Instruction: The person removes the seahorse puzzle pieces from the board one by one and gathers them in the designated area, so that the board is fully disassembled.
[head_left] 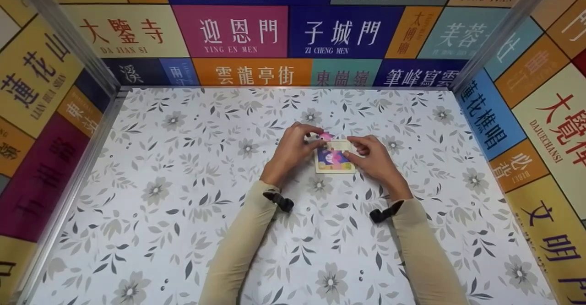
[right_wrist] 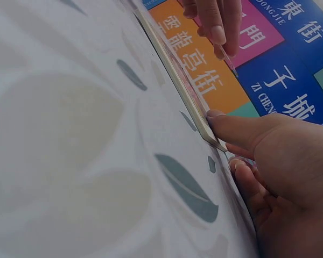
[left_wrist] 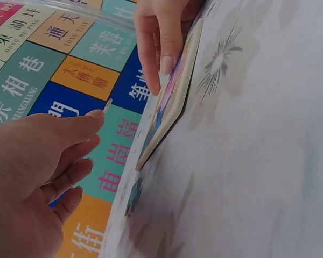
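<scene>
A small picture puzzle board (head_left: pixel 336 160) with a cream rim and a pink figure on purple lies flat on the table. Its upper strip shows bare cream. Over its upper left corner, my left hand (head_left: pixel 294 145) pinches a small pink puzzle piece (head_left: pixel 326 137) between thumb and index finger. Edge-on in the left wrist view, that thin piece (left_wrist: pixel 107 105) is held above the table. My right hand (head_left: pixel 373 156) grips the board's right side; the right wrist view shows the thumb (right_wrist: pixel 229 126) on the board's corner, with the other fingers curled beside it.
A white tabletop (head_left: pixel 192 231) printed with grey flowers and leaves spreads around the board. Panels with large characters (head_left: pixel 231 30) wall the back and both sides. In the left wrist view, a small flat teal patch (left_wrist: pixel 133 196) shows beside the board's near end.
</scene>
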The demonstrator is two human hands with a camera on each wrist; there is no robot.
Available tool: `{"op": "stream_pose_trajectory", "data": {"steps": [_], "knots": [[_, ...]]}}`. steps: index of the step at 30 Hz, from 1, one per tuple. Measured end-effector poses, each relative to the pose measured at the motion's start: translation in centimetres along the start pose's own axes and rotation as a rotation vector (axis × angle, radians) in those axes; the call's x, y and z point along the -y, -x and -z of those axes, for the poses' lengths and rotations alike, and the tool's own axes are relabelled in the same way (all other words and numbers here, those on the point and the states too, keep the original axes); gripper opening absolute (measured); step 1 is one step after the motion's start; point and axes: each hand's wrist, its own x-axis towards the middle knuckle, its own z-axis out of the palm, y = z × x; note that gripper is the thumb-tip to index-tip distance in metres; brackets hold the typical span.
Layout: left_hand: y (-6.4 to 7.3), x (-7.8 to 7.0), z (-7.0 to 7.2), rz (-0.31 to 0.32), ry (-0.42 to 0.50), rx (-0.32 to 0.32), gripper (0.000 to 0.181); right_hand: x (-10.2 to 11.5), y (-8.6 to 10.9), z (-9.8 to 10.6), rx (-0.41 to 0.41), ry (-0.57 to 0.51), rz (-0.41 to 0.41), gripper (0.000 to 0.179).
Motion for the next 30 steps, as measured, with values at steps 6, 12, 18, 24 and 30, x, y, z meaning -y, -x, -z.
{"op": "stream_pose_trajectory", "data": {"steps": [6, 12, 18, 24, 30], "knots": [[0.9, 1.5, 1.7, 0.015, 0.004, -0.027, 0.03, -0.1, 0.0, 0.1, 0.002, -0.024, 0.0, 0.055], [2.0, 3.4, 3.4, 0.053, 0.02, -0.056, 0.03, -0.2, 0.0, 0.2, 0.008, -0.003, -0.012, 0.056], [3.0, 5.0, 4.6, 0.057, 0.034, -0.075, 0.029, -0.2, 0.0, 0.2, 0.005, 0.014, -0.017, 0.056], [3.8, 6.2, 5.0, 0.116, 0.088, -0.034, 0.028, -0.3, 0.0, 0.1, 0.0, 0.022, -0.014, 0.055], [4.1, 6.5, 5.1, 0.136, 0.086, 0.01, 0.029, -0.1, 0.0, -0.1, -0.002, 0.01, 0.005, 0.055]]}}
